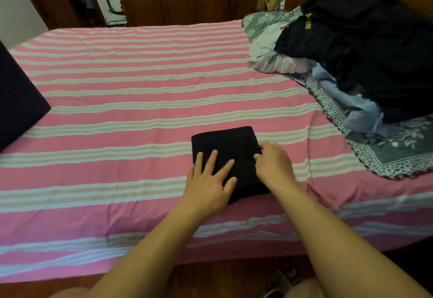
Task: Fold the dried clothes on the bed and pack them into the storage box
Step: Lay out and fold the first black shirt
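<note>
Left hand (208,178) pressing flat, right hand (273,163) pinching the edge of the folded black garment (230,143) on the striped bedsheet (140,87); likely to unfold if lifted one-sided toward the dark storage box (16,101).

Folded black garment on the bed, more clothes piled at the right.

You see a black garment (230,154) folded into a compact, nearly square packet, lying flat on the pink and white striped bed (131,101) near its front edge. At the far right of the bed, well apart from the packet, lies a loose heap of dark clothes (365,47), unfolded, with yellow letters on one piece; a light blue garment (346,103) sticks out from under it. At the left edge stands a dark storage box (18,101), only partly in view.
</note>
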A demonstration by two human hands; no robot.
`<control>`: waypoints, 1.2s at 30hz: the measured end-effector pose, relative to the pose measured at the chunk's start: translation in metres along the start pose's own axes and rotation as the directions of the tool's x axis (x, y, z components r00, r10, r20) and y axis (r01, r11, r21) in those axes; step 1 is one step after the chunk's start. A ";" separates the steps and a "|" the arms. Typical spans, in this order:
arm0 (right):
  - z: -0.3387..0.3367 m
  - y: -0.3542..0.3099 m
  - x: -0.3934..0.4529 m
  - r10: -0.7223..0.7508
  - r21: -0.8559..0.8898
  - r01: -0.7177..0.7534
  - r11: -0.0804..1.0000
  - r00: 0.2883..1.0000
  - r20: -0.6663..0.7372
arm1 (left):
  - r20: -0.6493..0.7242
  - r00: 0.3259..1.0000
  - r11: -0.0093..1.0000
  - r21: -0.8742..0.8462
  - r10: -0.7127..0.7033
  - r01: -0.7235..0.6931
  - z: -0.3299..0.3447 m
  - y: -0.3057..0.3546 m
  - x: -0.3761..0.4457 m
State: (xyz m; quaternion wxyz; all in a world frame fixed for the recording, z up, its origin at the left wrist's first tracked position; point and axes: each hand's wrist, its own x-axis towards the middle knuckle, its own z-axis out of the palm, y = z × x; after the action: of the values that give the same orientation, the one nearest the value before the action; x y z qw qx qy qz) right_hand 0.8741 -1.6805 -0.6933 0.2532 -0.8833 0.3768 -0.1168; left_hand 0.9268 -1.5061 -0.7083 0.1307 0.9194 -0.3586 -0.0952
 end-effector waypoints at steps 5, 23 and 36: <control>0.002 -0.005 -0.003 0.100 -0.128 -0.084 0.988 0.987 0.128 | 0.156 0.987 0.997 -0.066 -0.034 0.044 -0.006 0.002 0.003; -0.021 -0.055 -0.082 0.020 0.490 -0.578 0.653 0.660 0.751 | 0.149 0.727 0.167 -0.924 -0.670 0.344 -0.070 -0.080 -0.004; 0.004 -0.043 -0.012 0.031 0.074 -0.067 0.995 0.916 0.400 | 0.167 0.782 0.575 -0.589 -0.601 0.568 -0.028 -0.052 -0.029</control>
State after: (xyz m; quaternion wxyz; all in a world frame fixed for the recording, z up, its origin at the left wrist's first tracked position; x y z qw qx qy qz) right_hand 0.8935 -1.6447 -0.6741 0.3654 -0.8671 0.3339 0.0557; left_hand 0.9468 -1.4445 -0.6956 0.3902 0.8940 0.0188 -0.2194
